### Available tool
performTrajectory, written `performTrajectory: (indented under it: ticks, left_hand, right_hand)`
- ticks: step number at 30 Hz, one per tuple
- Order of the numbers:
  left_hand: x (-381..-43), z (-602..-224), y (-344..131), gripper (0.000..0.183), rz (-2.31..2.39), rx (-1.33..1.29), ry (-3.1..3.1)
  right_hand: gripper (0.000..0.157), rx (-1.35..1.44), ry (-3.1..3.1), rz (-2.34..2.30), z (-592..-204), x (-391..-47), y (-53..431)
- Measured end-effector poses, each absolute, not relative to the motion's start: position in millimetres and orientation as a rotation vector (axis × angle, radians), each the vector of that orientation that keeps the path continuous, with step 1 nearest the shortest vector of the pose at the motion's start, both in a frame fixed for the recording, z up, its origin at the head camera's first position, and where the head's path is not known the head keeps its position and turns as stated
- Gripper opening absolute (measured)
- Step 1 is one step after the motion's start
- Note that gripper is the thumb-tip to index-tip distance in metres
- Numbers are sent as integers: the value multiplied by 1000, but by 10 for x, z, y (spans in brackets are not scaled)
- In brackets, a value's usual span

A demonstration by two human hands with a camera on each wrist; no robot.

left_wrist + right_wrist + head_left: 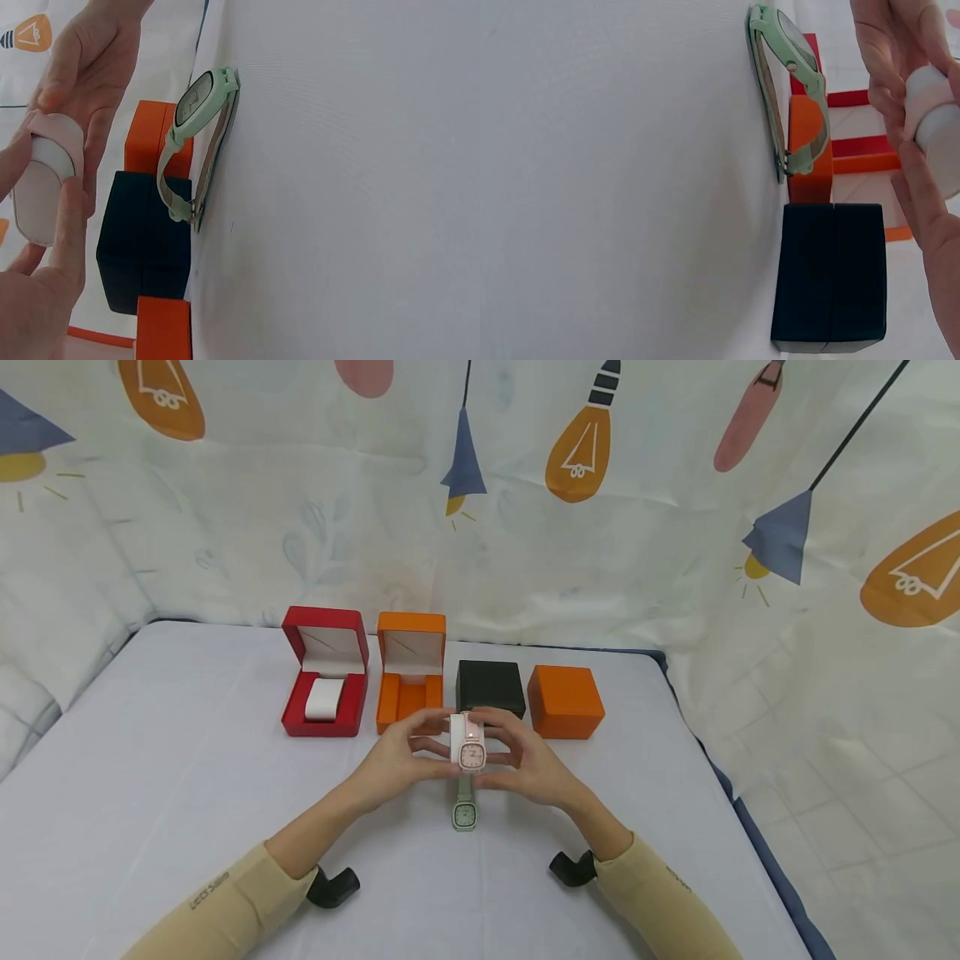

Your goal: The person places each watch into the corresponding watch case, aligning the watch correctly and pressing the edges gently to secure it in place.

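A pink watch [472, 753] with a squarish dial wraps around a white watch cushion [455, 735], held up above the table between both hands. The left hand [405, 753] grips the cushion from the left, its thumb low and fingers along the top. From the right, the right hand [534, 767] holds the watch and cushion at the strap side. In the left wrist view the pink strap [69, 135] crosses the cushion's rounded end. Below the hands, a light green watch [465, 814] lies on the table with its strap buckled into a loop.
Behind the hands stand an open red watch box [294, 710] with a white cushion [325, 699] inside, an open orange box [387, 702] without a cushion, a closed black box [491, 683] and a closed orange box [566, 700]. A white cloth [187, 760] covers the table; a patterned curtain [510, 568] hangs behind.
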State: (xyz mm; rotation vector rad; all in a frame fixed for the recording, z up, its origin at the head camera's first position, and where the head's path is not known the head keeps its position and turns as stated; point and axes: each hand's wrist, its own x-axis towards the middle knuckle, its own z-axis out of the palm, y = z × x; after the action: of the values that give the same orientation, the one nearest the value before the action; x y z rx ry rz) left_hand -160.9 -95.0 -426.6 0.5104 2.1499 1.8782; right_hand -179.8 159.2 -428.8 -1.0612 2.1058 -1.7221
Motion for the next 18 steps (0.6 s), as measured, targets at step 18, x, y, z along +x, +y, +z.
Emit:
performTrajectory:
  ticks: [18]
  left_hand:
    - [-1624,-4270,-946,74,1918,453,2131]
  right_hand:
    - [52,-1067,2310,-1769,-4131,-1650,1445]
